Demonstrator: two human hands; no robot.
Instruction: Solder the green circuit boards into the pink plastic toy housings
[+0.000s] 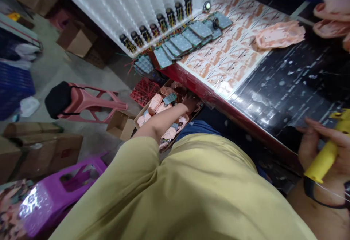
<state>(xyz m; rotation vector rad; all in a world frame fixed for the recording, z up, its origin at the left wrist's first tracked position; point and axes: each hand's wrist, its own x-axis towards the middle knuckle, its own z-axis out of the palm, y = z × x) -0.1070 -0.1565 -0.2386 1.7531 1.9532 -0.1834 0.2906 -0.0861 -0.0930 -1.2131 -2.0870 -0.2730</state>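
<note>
Floor (90, 141), pink stool (90, 103), cardboard tray (142, 114) under hand (190, 103)

No words or numbers can be read. The sheet (226, 50) under the foam pieces carries rows of dark marks on orange patches, too blurred to tell as print. The carton (61, 152) at lower left has a red mark on its side, too small to read. Any marks on the yellow tool (325, 160) are too blurred to make out.
</note>
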